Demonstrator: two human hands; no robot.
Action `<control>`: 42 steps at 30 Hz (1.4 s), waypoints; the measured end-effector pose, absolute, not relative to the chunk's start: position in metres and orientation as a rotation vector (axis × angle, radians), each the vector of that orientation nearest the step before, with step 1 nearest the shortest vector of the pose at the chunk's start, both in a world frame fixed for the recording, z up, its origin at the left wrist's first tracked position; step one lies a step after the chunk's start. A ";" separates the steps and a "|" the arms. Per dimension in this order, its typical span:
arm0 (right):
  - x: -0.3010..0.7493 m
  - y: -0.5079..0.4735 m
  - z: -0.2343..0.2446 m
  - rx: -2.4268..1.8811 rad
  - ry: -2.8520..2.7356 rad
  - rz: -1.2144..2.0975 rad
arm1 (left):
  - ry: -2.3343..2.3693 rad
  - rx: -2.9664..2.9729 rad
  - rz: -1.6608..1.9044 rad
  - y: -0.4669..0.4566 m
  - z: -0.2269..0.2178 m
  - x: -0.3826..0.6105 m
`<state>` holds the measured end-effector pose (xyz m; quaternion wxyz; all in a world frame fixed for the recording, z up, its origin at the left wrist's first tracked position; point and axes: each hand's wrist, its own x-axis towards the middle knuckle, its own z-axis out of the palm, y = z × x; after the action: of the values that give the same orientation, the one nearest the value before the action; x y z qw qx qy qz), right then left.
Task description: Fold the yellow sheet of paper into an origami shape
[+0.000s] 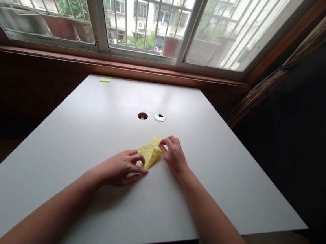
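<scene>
A creased, partly folded sheet of yellow paper (151, 151) lies near the middle of the white table (114, 132), with a raised flap on its right side. My left hand (126, 167) rests at its left and near edges, fingers curled and touching it; part of the paper is hidden under those fingers. At the right edge, my right hand (174, 152) pinches the paper between thumb and forefinger.
Beyond the paper are a round hole (142, 116) in the tabletop and a round metal grommet cover (159, 117). A small yellow paper piece (105, 79) lies at the far left edge. Behind the table runs a barred window (143, 16); a curtain (285, 69) hangs right.
</scene>
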<state>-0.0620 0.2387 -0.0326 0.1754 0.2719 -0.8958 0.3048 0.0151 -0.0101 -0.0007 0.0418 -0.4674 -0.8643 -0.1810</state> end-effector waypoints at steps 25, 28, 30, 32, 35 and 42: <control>-0.056 0.234 -0.030 1.214 -2.602 0.898 | -2.719 -0.727 -0.720 -0.033 -0.025 -0.005; -0.056 0.234 -0.029 1.234 -2.596 0.897 | -2.723 -0.746 -0.760 -0.033 -0.025 -0.006; -0.056 0.234 -0.030 1.250 -2.591 0.893 | -2.708 -0.769 -0.792 -0.032 -0.026 -0.006; -0.057 0.234 -0.031 1.263 -2.586 0.892 | -2.691 -0.789 -0.830 -0.032 -0.028 -0.007; -0.057 0.234 -0.032 1.283 -2.580 0.896 | -2.647 -0.831 -0.889 -0.031 -0.030 -0.008; -0.054 0.233 -0.029 1.341 -2.581 0.934 | -2.549 -0.932 -0.812 -0.026 -0.031 -0.007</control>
<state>-0.0543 0.2332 -0.0289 0.0435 0.4386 -0.8441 0.3054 -0.0067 -0.0256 -0.0306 0.1538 -0.3251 -0.8890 -0.2834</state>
